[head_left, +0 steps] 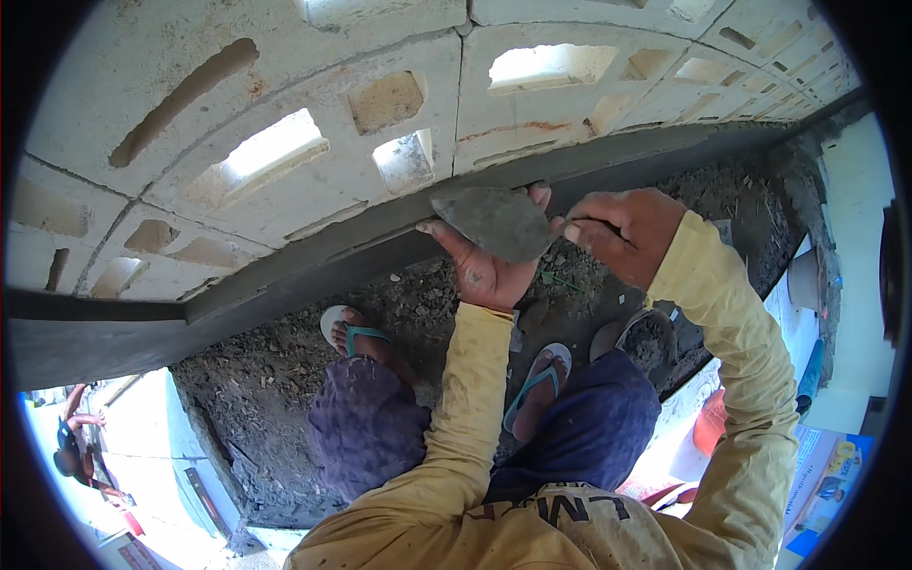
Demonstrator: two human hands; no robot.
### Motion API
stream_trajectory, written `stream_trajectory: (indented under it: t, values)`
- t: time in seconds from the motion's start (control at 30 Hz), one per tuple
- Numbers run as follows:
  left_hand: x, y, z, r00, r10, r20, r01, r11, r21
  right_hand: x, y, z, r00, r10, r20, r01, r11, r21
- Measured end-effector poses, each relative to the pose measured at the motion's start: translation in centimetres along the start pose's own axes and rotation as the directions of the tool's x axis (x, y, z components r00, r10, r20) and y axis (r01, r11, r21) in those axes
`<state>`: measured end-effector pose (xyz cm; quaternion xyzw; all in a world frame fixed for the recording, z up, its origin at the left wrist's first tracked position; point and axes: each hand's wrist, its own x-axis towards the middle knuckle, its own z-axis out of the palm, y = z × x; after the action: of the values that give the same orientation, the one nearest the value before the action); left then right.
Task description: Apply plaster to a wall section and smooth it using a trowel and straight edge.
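Observation:
A trowel [492, 224] with a grey, mortar-smeared blade is in my right hand [629, 234], whose fingers are closed round its handle end. Under the blade lies my left hand [491, 278], palm up. Its thumb and one fingertip stand apart on either side of the metal, while the blade hides the other fingers. Both hands are close to a smooth grey mortar ledge [380, 249] along the foot of a pale openwork block wall [399, 157]. Whether any mortar lies between palm and blade is hidden.
Dark rubbly soil [256, 399] covers the ground around my sandalled feet. By my right knee stands a bucket-like container [650, 340]. Another person [74, 446] is at the far lower left. A red object [710, 423] lies beyond my right forearm, near a printed panel [825, 489].

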<state>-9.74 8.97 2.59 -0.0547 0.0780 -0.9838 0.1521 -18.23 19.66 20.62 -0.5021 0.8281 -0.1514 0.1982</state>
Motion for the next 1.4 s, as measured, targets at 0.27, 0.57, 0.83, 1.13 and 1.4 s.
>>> stream_trajectory:
  t: [0.27,0.57,0.83,1.13,1.4]
  values:
    - [-0.1,0.0,0.0,1.000,0.015,0.023,-0.010,0.975,-0.223,3.4,-2.0,-0.3,0.985,0.135,0.106,-0.105,0.961,-0.255]
    - [0.5,0.3,-1.5,0.984,-0.045,0.174,0.045,0.999,0.004,-3.5,8.3,-6.0,0.864,0.501,-0.061,-0.504,0.861,-0.072]
    - [0.0,0.1,-1.0,0.999,0.034,-0.009,-0.034,0.999,-0.020,-0.9,-5.6,0.6,0.999,-0.046,0.006,0.045,0.997,0.059]
    - [-1.9,-1.3,0.1,0.995,0.092,0.029,-0.072,0.912,-0.403,6.3,-14.6,6.9,0.999,-0.034,-0.034,0.022,0.947,-0.321]
    - [0.2,-0.3,-2.4,0.993,0.053,0.101,-0.024,0.962,-0.273,4.2,-5.5,1.7,0.995,0.008,0.102,0.013,0.978,-0.206]
